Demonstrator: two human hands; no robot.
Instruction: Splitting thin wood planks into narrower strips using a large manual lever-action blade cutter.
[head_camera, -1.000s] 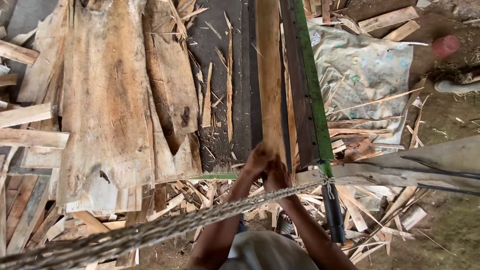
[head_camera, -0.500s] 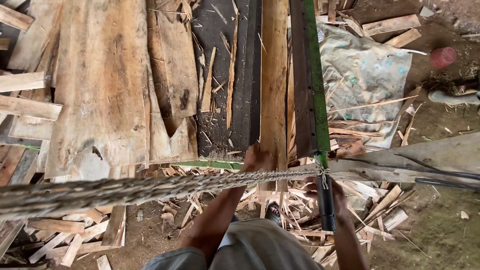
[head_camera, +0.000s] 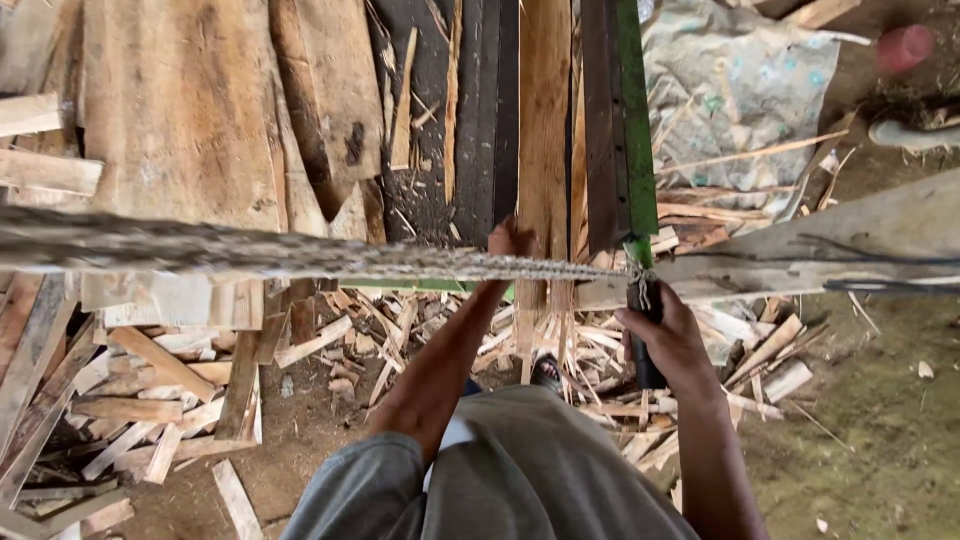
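Below, the dirt floor (head_camera: 880, 400) is littered with wood offcuts (head_camera: 400, 340). A pale plank (head_camera: 545, 120) is pressed at its near end by the left hand (head_camera: 510, 240), while the right hand (head_camera: 675, 340) is clamped around a dark handle (head_camera: 645, 365), beside a green-edged rail (head_camera: 632, 120).

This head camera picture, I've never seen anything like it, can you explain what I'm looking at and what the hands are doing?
The picture comes from a camera worn on a person's head, looking straight down past their grey shirt at their two bare hands. The left hand rests on the near end of a long pale plank that runs away from the viewer. The right hand is closed around a dark upright handle at the end of a green-edged bar. A thick braided rope crosses the view from the left and is tied near that handle. Below lie rough wooden boards, offcuts and splinters on bare earth, with a crumpled sack at the upper right.
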